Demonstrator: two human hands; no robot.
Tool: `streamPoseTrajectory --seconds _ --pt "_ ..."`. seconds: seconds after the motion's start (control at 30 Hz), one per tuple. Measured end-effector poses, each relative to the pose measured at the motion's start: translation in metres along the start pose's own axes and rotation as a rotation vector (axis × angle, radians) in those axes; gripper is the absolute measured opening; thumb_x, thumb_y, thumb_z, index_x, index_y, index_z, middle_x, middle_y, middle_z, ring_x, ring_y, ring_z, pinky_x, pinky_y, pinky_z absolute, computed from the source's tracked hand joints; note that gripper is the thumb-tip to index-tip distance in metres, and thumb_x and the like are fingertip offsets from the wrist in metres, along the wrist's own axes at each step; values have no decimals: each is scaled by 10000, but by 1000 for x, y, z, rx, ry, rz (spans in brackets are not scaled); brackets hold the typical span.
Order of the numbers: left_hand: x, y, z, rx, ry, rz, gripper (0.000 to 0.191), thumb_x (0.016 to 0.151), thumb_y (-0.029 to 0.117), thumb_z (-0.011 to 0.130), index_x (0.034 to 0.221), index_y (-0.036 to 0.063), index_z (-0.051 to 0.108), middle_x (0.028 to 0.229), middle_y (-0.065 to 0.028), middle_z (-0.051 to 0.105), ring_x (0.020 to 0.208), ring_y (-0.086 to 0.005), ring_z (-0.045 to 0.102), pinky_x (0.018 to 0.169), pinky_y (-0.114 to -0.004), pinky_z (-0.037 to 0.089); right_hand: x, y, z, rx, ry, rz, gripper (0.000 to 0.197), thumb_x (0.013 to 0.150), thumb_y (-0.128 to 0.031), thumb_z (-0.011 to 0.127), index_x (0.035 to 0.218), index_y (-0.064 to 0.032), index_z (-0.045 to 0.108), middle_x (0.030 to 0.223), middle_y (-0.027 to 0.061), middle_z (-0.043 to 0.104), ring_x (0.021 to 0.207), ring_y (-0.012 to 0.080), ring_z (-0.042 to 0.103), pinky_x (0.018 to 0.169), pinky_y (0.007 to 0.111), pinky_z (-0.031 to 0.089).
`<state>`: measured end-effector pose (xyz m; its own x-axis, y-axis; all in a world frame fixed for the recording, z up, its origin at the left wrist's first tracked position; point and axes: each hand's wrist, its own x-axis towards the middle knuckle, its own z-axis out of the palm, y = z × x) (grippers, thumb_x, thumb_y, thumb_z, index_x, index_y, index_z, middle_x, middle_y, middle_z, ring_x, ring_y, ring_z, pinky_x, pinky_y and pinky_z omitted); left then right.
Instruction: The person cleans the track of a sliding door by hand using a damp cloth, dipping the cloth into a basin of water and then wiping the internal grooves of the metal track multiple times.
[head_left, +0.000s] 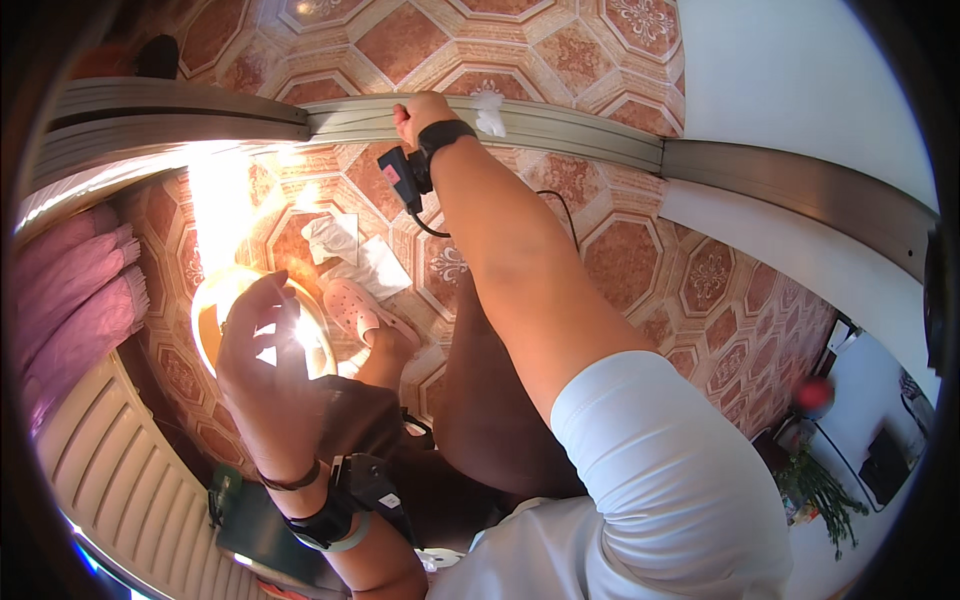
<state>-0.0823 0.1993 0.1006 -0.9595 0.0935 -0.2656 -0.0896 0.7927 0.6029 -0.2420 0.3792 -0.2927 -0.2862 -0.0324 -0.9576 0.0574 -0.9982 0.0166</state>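
My right hand (424, 116) is curled over the metal sliding-door track (570, 133) on the floor; what lies under its fingers is hidden. A crumpled white tissue (490, 112) rests on the track just to the right of that hand. My left hand (274, 360) is raised above a pale basin (319, 319), its fingers bent and apart, with nothing visible between them. Strong sunlight washes out the inside of the basin. Both wrists carry black straps with small devices.
White papers (382, 268) and a crumpled one (330, 238) lie on the patterned tiles beside my foot in a pink clog (351, 304). Pink fabric (82, 285) hangs at the left above a slatted cream panel (127, 450). A white panel (795, 75) stands at the right.
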Motion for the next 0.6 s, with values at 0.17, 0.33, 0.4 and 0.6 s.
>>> streamPoseTrajectory --seconds 0.17,0.33,0.4,0.6 --pt "-10 -28 -24 4 125 -75 191 812 107 525 959 -1 580 863 -93 602 755 -175 570 640 -273 452 -89 111 52 -287 -90 89 108 852 -16 302 912 28 381 705 148 500 532 179 471 441 266 372" --pt "-8 -36 -26 -39 77 -110 196 812 105 523 967 -5 571 836 -96 595 724 -171 564 637 -271 449 -108 95 32 -758 -161 71 139 836 -34 345 733 8 428 600 98 462 417 129 372 329 228 263" --pt "-10 -30 -26 -30 70 -84 188 803 98 536 956 -6 571 823 -103 595 713 -175 563 620 -276 449 -104 69 12 -938 -204 199 205 842 -103 281 785 -4 451 648 155 520 391 141 372 327 257 269" --pt "-12 -27 -16 -51 71 52 165 774 89 564 923 18 570 772 -137 597 693 -242 586 612 -304 455 -131 4 -60 -1532 -186 -175 171 826 -198 528 888 -46 577 605 70 542 423 77 381 358 217 269"
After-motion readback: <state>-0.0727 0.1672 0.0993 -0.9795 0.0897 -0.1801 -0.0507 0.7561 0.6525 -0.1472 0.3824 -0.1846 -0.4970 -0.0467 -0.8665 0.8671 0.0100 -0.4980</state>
